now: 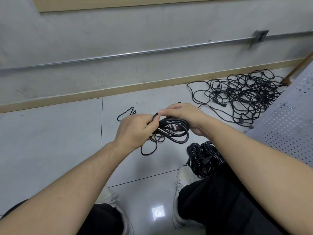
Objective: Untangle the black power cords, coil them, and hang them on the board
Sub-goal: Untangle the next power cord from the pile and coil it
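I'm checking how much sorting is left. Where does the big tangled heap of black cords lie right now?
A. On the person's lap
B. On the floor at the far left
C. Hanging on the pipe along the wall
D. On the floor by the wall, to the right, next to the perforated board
D: the tangled heap sprawls on the floor tiles below the baseboard, beside the perforated board, away from both hands.
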